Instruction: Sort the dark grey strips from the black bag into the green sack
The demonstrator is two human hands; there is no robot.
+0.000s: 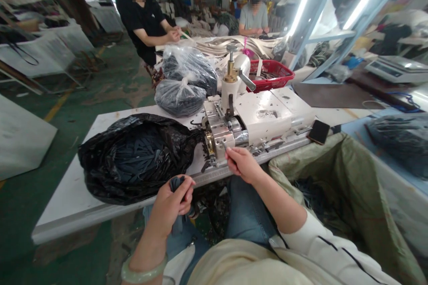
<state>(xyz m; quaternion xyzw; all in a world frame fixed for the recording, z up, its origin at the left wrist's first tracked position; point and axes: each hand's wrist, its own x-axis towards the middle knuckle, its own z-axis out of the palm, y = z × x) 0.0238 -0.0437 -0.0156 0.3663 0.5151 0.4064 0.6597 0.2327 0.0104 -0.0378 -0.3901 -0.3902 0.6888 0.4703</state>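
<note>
My left hand [174, 200] is closed around a bundle of dark blue-grey strips [176, 182], just off the table's front edge. At the metal front of a cream-coloured machine [267, 113], which looks like a leather skiving machine, my right hand [244, 164] pinches a small dark strip [225, 146]. Most of that strip is hidden by the fingers or too small to make out. Left of the machine lies an open black plastic bag [96, 164] with many similar loose strips [138, 153] inside.
Tied clear bags [180, 98] of dark pieces and a red basket [276, 81] stand behind the machine. A phone [318, 132] lies at the white table's [67, 200] right end. An open green sack [361, 173] hangs at my right. Two people work across the table.
</note>
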